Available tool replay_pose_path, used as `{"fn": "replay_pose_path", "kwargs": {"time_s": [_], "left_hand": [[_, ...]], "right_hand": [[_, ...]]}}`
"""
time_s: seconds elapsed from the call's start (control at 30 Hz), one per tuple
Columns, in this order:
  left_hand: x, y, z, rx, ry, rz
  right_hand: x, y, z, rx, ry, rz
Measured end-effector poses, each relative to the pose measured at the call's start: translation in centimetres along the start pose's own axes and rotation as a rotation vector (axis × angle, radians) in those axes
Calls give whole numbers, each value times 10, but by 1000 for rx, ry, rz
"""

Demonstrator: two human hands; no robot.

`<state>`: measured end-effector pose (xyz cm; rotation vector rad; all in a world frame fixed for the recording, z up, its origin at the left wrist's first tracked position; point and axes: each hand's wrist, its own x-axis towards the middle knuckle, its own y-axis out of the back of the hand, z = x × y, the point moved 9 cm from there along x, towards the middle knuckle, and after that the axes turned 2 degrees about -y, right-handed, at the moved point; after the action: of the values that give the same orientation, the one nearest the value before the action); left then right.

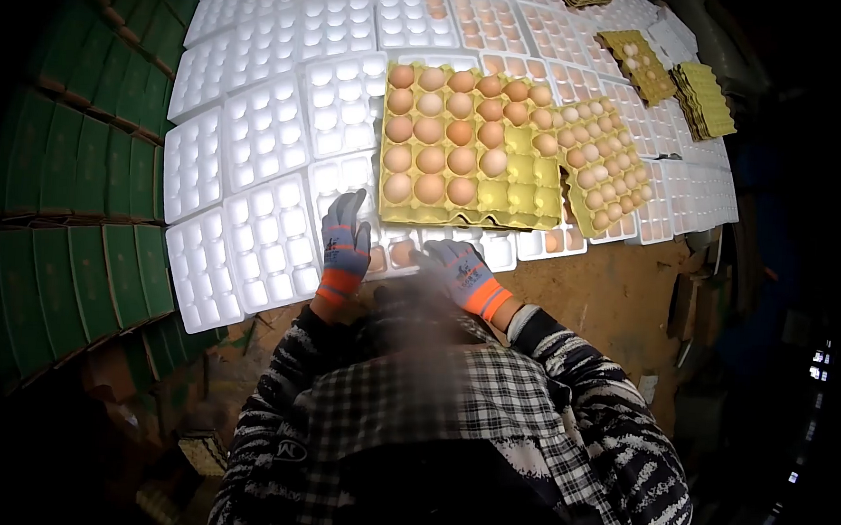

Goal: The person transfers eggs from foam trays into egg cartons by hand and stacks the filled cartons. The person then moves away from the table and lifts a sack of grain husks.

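My left hand (345, 247), in a grey glove with an orange cuff, lies over a white moulded tray, fingers stretched forward; no object shows in it. Beside it, brown eggs (402, 253) sit in the tray's near cells. My right hand (458, 270), gloved alike, is just right of these eggs, its fingers spread to the left and partly blurred, with nothing visible in them. Ahead of both hands, a yellow egg tray (519, 194) rests on the white trays. Brown eggs (431, 158) fill its left and back cells; several cells at its front right are bare.
More white trays (262, 202) cover the surface, some holding eggs. Another yellow tray with eggs (604, 172) lies to the right. Stacked yellow trays (703, 101) stand at the back right. Green boxes (73, 173) are piled along the left.
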<state>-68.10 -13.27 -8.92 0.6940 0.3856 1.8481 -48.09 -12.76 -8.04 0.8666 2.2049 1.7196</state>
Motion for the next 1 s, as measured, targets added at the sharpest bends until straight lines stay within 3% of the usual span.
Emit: {"fn": "replay_pose_path", "kwargs": {"time_s": [0.07,0.13,0.2,0.23,0.27,0.33,0.37,0.43,0.5,0.57,0.6,0.63,0.67,0.73,0.77,0.83,0.87,0.9,0.93,1.0], "left_hand": [[-18,-49,-36,310,-45,-154],[-8,-30,-26,90,6,-33],[-4,1,-17,-239,131,158],[13,19,10,-181,81,188],[30,27,45,2,-49,122],[64,11,94,169,-208,-231],[68,-3,95,345,-316,-289],[79,-10,92,401,-245,-405],[83,-9,97,409,-259,-397],[84,0,90,154,-159,-340],[83,5,86,27,-110,-305],[84,23,83,-52,-74,-119],[81,26,44,-459,188,5],[94,37,45,-737,221,37],[102,29,47,-606,294,-102],[117,9,53,-148,118,-287],[119,-5,61,152,0,-356],[123,-12,67,306,113,-423],[126,-10,64,300,134,-417],[133,-7,56,284,170,-400]], "right_hand": [[-3,15,1,78,48,46],[9,44,3,249,51,68],[22,106,11,258,-15,233],[32,129,18,226,-82,285],[40,144,30,194,-149,338],[58,131,47,83,-185,184],[63,115,55,26,-203,90],[67,103,63,4,-181,33],[64,106,81,280,-256,51],[62,119,102,748,-323,54],[59,129,114,970,-316,168],[60,130,128,1072,-360,193],[63,128,140,1177,-410,220],[84,140,127,767,-262,134],[95,134,116,518,-214,68],[113,102,105,80,-162,-130],[113,94,110,61,-165,-158],[115,92,111,42,-168,-187],[119,97,107,22,-170,-217],[115,131,124,387,-188,-85]]}}
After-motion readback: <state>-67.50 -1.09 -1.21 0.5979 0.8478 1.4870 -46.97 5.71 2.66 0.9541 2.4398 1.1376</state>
